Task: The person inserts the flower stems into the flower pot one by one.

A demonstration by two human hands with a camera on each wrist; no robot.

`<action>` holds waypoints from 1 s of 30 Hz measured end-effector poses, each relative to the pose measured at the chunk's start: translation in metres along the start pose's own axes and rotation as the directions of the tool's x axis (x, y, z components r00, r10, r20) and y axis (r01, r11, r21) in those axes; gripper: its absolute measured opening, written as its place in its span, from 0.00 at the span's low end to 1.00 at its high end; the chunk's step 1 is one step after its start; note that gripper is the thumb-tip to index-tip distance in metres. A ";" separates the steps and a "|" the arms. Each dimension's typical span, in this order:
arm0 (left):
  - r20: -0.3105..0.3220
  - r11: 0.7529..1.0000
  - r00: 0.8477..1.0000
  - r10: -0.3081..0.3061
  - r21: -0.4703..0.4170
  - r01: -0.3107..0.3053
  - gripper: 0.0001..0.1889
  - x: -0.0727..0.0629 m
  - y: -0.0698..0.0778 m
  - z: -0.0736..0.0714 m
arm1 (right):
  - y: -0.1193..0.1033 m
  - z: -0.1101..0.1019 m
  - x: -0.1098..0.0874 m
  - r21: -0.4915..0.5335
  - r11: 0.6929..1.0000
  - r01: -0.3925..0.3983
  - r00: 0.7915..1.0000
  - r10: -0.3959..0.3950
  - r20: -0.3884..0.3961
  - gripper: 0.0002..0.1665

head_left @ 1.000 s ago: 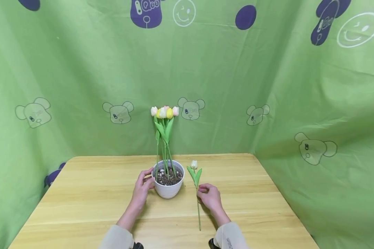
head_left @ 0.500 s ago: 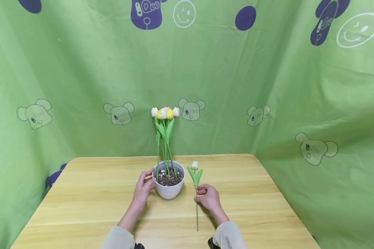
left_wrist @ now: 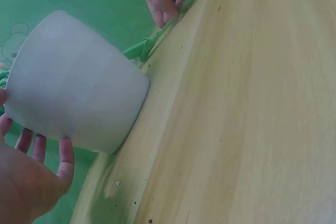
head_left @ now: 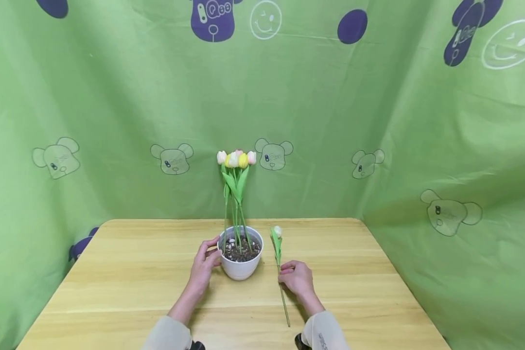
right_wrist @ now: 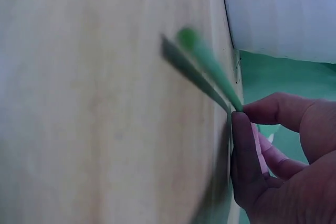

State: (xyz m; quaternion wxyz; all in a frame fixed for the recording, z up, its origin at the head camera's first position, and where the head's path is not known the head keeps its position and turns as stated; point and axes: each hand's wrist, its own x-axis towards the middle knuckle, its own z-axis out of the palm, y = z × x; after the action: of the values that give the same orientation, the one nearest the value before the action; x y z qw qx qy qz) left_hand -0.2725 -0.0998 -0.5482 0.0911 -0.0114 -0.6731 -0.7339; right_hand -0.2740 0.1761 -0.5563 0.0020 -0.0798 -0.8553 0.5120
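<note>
A white flowerpot (head_left: pixel 239 270) stands on the wooden table, holding dark soil and several artificial tulips (head_left: pixel 237 160) in pink, yellow and white. My left hand (head_left: pixel 204 265) cups the pot's left side, thumb and fingers at its rim; the left wrist view shows the fingertips (left_wrist: pixel 66 145) against the white wall. To the right of the pot, my right hand (head_left: pixel 297 279) pinches the stem of a single white tulip (head_left: pixel 277 232) between thumb and fingers. Its bloom points away from me, and the stem's bare end (right_wrist: pixel 187 38) shows in the right wrist view.
The wooden table (head_left: pixel 354 291) reaches back to a green curtain (head_left: pixel 315 97) printed with bears and smiley faces, which also hangs along both sides. Small crumbs (left_wrist: pixel 117 183) lie near the pot.
The single tulip has turned in my right fingers: its leaves now show narrow and its stem end has swung right. My left hand keeps its place on the pot. The head view has shifted slightly.
</note>
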 end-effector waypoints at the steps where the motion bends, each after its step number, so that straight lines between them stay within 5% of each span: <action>1: 0.003 1.000 1.000 -0.001 0.002 0.001 0.21 0.000 0.000 0.001 | 0.001 -0.001 0.000 0.002 1.000 -0.009 1.000 0.009 0.001 0.20; 12: 0.021 1.000 1.000 -0.013 -0.009 0.013 0.21 -0.002 -0.002 0.003 | 0.000 -0.007 -0.001 0.076 0.994 -0.074 0.997 0.072 0.017 0.17; 30: 0.006 1.000 1.000 0.000 -0.004 0.000 0.22 0.001 0.000 -0.001 | -0.016 -0.020 0.002 0.164 0.986 -0.041 0.998 0.047 -0.033 0.20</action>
State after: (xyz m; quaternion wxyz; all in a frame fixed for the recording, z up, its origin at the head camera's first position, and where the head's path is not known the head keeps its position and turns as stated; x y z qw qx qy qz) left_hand -0.2732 -0.1005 -0.5480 0.0890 -0.0136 -0.6718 -0.7352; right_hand -0.2764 0.1861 -0.5328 0.0131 -0.1077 -0.8084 0.5785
